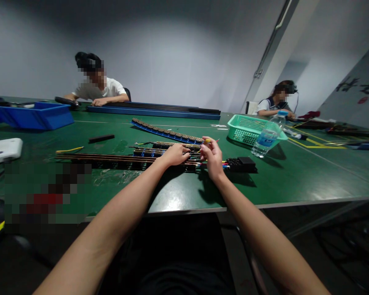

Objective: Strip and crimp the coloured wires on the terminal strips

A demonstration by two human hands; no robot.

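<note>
A long dark track strip point(119, 160) with copper-coloured rails lies across the table in front of me. My left hand point(176, 155) rests over its right part, fingers bent down and gripping it. Close beside it, my right hand point(212, 157) is closed around a small tool with a yellow end point(207, 141), held above the strip; its exact kind is unclear. Red, blue and yellow wires run under my right hand to a black connector block point(241, 164). Shorter blue-and-black track pieces point(144, 152) lie just behind the strip, partly covered by my left hand.
Another curved strip point(166, 132) lies farther back. A green basket point(246, 131) and a water bottle point(268, 137) stand to the right, a blue bin point(35, 116) and a white box point(4, 150) to the left. Two people point(103, 90) work across the table.
</note>
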